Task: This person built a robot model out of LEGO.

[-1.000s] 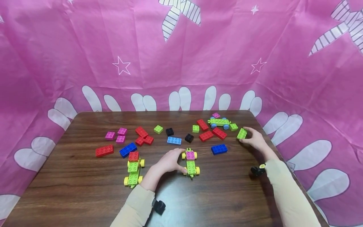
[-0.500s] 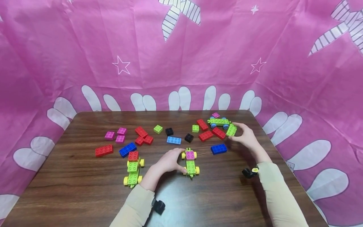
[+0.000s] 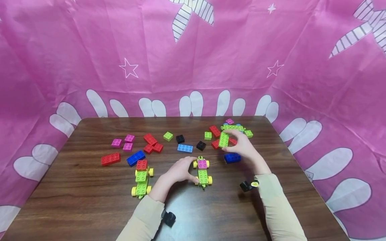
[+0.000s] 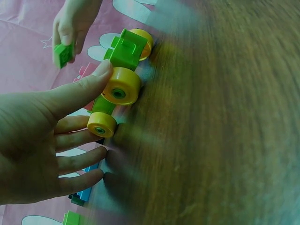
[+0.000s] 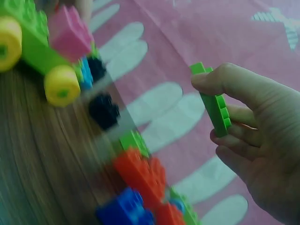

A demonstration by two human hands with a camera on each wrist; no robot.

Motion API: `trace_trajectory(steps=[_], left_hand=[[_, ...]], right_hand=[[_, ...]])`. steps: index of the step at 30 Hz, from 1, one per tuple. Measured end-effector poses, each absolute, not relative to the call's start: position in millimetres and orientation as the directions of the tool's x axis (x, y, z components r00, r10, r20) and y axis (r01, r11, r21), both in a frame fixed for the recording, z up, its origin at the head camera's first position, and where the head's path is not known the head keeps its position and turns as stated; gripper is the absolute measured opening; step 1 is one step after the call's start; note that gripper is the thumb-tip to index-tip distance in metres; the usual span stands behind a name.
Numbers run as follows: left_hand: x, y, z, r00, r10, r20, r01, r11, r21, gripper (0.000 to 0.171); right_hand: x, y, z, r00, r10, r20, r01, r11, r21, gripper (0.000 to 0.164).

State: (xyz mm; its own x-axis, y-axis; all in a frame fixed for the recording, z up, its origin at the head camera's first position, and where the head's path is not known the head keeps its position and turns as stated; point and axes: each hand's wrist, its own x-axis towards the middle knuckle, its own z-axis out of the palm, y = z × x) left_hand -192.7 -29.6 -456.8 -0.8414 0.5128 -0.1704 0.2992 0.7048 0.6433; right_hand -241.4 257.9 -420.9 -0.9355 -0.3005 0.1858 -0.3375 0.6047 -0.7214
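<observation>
My left hand (image 3: 180,170) steadies a toy car (image 3: 203,177) with yellow wheels, green blocks and a pink brick at its far end. In the left wrist view the thumb lies against a yellow wheel (image 4: 121,86), with a finger by the other wheel on that side. My right hand (image 3: 242,146) pinches a long green brick (image 3: 223,139) between thumb and fingers, raised above the table. The right wrist view shows this green brick (image 5: 216,108) edge-on. Beneath the right hand, red bricks are partly covered, and a blue brick (image 3: 232,158) lies close by.
A second car (image 3: 141,182) with a red brick on top stands at left. A green car base (image 3: 233,128) with blue wheels sits at the back right. Loose bricks, among them a light blue brick (image 3: 185,148) and a red brick (image 3: 110,159), lie across the table (image 3: 75,207).
My right hand has carried the green brick leftward from the table's right side, past the blue-wheeled base, toward the car at the middle. The left hand has stayed in place.
</observation>
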Motion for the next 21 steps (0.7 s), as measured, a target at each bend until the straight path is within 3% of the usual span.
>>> trace_trajectory(steps=[6, 21], left_hand=[[-193, -30, -455, -0.84, 0.518, -0.164, 0.306, 0.701, 0.644, 0.09], [-194, -30, -461, -0.84, 0.526, -0.136, 0.334, 0.698, 0.634, 0.09]], right_hand=[[-235, 230, -420, -0.898, -0.394, 0.198, -0.411, 0.585, -0.699, 0.065], [-218, 198, -424, -0.841, -0.536, 0.076, -0.425, 0.565, -0.708, 0.062]])
